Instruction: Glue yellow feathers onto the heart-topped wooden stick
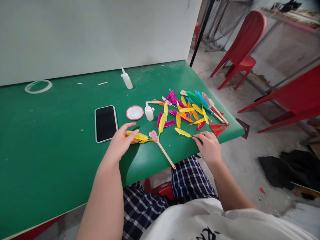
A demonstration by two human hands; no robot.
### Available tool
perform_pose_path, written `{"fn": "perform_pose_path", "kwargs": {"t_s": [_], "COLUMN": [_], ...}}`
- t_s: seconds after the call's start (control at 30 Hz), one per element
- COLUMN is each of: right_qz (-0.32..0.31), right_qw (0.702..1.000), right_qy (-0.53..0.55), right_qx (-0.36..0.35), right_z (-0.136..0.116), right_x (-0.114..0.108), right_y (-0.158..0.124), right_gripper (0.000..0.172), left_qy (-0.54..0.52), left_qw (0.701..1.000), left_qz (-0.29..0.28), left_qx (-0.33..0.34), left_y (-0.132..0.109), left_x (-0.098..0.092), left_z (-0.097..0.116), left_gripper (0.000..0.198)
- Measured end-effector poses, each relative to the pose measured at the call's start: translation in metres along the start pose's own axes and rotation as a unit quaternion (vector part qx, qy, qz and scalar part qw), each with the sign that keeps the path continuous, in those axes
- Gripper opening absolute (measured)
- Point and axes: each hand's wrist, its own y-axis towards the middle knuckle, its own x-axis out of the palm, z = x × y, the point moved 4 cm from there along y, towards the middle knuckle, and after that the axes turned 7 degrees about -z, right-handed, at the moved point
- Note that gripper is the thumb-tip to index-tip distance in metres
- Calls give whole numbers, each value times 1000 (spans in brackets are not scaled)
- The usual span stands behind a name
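Stretched over a green table: left hand, fingers spread and lying flat on yellow feathers glued to a wooden stick. At 3 o'clock of it, right hand, fingertips pinched together on the quill of a single yellow feather. At 12 o'clock, heap of coloured feathers. At 10 o'clock, black phone, round lid, small glue bottle.
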Motion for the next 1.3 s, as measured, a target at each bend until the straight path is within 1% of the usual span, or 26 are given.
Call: {"fn": "perform_pose_path", "kwargs": {"t_s": [0.07, 0.13, 0.2, 0.3, 0.37, 0.4, 0.47, 0.5, 0.53, 0.6, 0.7, 0.77, 0.83, 0.9, 0.93, 1.0, 1.07, 1.1, 1.17, 1.23, 1.3], "right_qz": [-5, -16, -35, -54, -57, -58, -75, -103, -147, -238, -309, -343, -361, -346, -323, -250, -152, -101, -26, 3, 1], "right_qw": [1000, 999, 997, 993, 994, 995, 993, 984, 971, 938, 901, 882, 869, 867, 872, 892, 919, 933, 947, 948, 946], "right_qy": [-12, -24, -45, -67, -46, -16, 79, 135, 182, 244, 298, 319, 338, 358, 367, 376, 363, 347, 311, 280, 258], "right_qx": [-12, -29, -49, -81, -81, -74, -54, -49, -51, -60, -61, -46, -34, -26, -19, 5, 14, -2, -76, -151, -194], "right_z": [1, 1, 2, 3, -1, -6, -23, -35, -50, -80, -111, -119, -119, -115, -111, -101, -91, -88, -88, -92, -95], "right_x": [-1, -1, -1, 1, 0, -2, -4, -3, 0, 7, 20, 29, 36, 40, 41, 40, 38, 36, 32, 31, 33], "right_y": [0, 0, 1, 3, 6, 8, 16, 22, 29, 44, 66, 75, 80, 81, 81, 79, 73, 69, 60, 52, 47], "right_gripper": [21, 20, 19, 17, 17, 17, 16, 16, 16, 18, 22, 24, 24, 22, 21, 21, 20, 19, 14, 12, 18], "left_qy": [-16, -16, 0, 14, 23, 25, 27, 36, 58, 124, 218, 248, 256, 259, 261, 266, 269, 269, 267, 265, 264], "left_qw": [1000, 999, 994, 970, 954, 950, 953, 956, 958, 950, 928, 922, 923, 928, 930, 934, 936, 936, 937, 938, 939], "left_qz": [13, 41, 98, 207, 248, 250, 213, 182, 151, 121, 121, 122, 116, 108, 107, 112, 115, 113, 105, 98, 91], "left_qx": [2, 10, 45, 125, 169, 187, 216, 227, 238, 261, 278, 272, 261, 245, 234, 212, 197, 195, 198, 202, 202], "left_y": [0, -2, -5, -16, -25, -28, -32, -32, -32, -32, -26, -19, -12, -6, -3, 2, 5, 6, 7, 8, 9], "left_x": [-2, -7, -17, -34, -39, -39, -32, -27, -21, -10, -3, -3, -6, -10, -12, -16, -18, -18, -17, -14, -12], "left_z": [0, 1, 3, 10, 16, 20, 28, 33, 37, 44, 47, 44, 39, 34, 31, 26, 22, 21, 20, 19, 18], "left_gripper": [39, 36, 35, 31, 28, 27, 29, 31, 32, 30, 29, 24, 20, 19, 18, 19, 19, 19, 19, 19, 20]}}
